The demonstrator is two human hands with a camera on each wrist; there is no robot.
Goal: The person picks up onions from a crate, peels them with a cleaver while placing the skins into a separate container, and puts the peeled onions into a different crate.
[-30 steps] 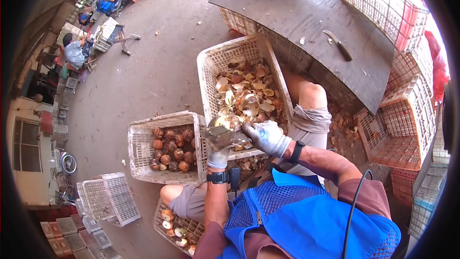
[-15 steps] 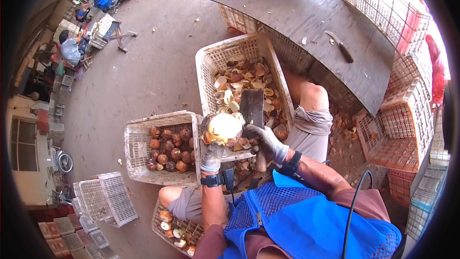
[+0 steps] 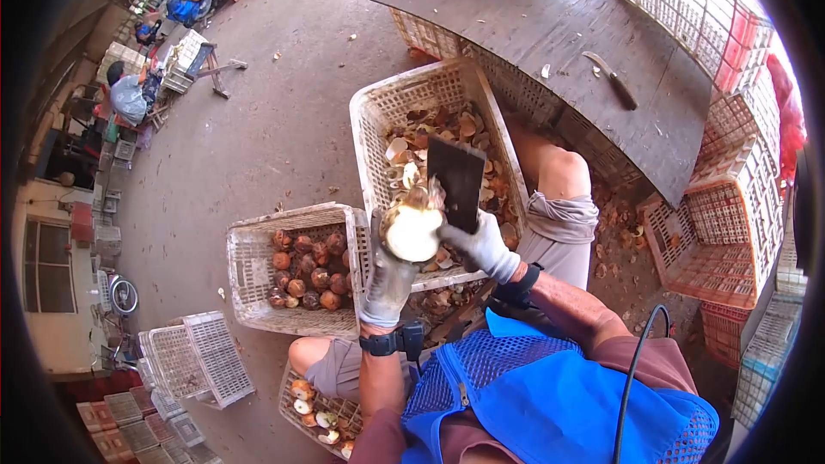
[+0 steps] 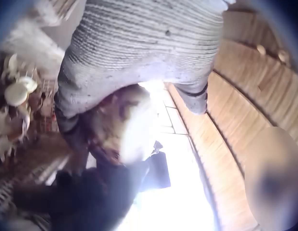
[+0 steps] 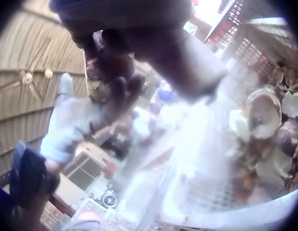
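Note:
In the head view my gloved left hand [image 3: 388, 285] grips a round coconut [image 3: 411, 235], its pale cut face turned up. Fingers curl round its brown side in the left wrist view, where the coconut [image 4: 109, 126] is partly in glare. The gloved right hand [image 3: 485, 249] holds a cleaver, its broad dark blade [image 3: 457, 174] raised just beyond the coconut and slanting away. Below both hands stands a pale plastic crate [image 3: 371, 150] with brown and cream parings [image 3: 468, 129] in it. The cleaver's handle is mostly hidden by the right hand.
On the left, a crate [image 3: 245, 271] holds several brown coconuts [image 3: 320, 278]; by the left leg another holds pale trimmed ones [image 3: 326, 419]. A curved knife [image 3: 620, 90] lies on the dark tabletop [image 3: 533, 21]. Crates [image 3: 730, 232] stack at right; other people [image 3: 129, 96] sit far left.
The cleaver blade has gone from lying over the coconut to upright at its right, and now leans toward its far side. The left hand has turned the coconut.

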